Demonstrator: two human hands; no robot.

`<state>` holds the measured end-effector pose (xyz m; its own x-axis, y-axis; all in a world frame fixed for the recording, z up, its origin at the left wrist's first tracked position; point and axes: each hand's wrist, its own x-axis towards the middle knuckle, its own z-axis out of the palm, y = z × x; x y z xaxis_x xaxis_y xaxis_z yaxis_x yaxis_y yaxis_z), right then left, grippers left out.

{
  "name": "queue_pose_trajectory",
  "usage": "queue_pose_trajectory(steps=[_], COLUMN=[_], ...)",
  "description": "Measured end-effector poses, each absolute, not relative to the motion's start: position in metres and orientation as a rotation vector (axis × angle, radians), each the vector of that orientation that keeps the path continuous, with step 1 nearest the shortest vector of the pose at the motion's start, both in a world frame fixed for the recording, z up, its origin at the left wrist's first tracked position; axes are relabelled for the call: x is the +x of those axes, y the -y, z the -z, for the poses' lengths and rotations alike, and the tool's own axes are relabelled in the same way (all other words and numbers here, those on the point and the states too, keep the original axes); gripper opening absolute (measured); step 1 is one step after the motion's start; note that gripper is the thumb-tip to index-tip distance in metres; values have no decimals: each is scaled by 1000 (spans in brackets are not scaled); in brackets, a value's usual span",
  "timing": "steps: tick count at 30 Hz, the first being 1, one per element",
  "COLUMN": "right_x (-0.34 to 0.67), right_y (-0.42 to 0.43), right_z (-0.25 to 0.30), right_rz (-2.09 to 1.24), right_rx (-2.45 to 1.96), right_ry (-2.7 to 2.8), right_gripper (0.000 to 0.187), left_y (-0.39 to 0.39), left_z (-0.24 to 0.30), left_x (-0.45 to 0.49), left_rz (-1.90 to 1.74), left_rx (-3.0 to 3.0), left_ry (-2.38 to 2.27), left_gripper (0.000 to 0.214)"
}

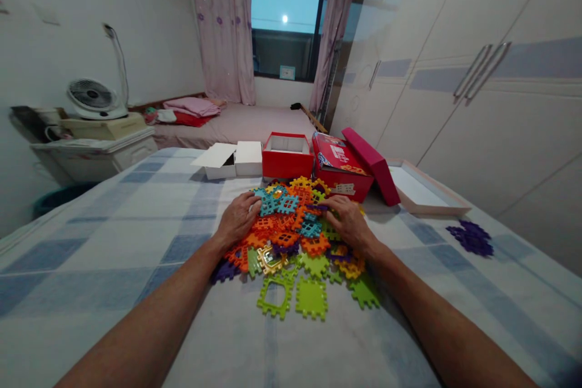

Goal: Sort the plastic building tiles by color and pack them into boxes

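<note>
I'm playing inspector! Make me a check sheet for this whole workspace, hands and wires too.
Surface: blue-and-white checked cloth.
Things: heap of colorful notched pieces; two green pieces lie at its near side.
Clutter: white boxes, red boxes and a shallow tray behind; purple pieces apart, far right.
Hands: left hand touches the heap's left side, right hand its right; grip unclear.
Cables: cord by the fan.
Surroundings: bed, window, curtains, wardrobe.
</note>
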<state>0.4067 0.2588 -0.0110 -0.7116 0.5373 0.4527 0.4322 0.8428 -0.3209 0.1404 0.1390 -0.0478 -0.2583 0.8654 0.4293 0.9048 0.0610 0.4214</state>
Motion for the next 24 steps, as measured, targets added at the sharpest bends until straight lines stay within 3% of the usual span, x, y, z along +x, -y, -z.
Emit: queue_pose_trajectory(steps=[5, 9, 13, 17, 24], right_x=[429, 460, 471, 463, 458], right_y=[-260, -249, -233, -222, -224], right_z=[-14, -45, -47, -36, -29], right_rz=[-506, -808, -635, -414, -776], right_rx=[-893, -849, -892, -989, -830], right_ry=[2185, 2548, 2909, 2890, 2762], right_gripper=[28, 33, 30, 24, 18], left_y=[-140, -140, -139, -139, -138], left_z=[50, 49, 49, 49, 49], left_x=[140, 140, 139, 138, 139], left_rz=[960, 945, 950, 923, 950], left_rx=[-1863, -1884, -1898, -1893, -1885], left_ry=[2266, 2260, 2249, 2272, 2270], left_gripper=[47, 47, 46, 47, 48])
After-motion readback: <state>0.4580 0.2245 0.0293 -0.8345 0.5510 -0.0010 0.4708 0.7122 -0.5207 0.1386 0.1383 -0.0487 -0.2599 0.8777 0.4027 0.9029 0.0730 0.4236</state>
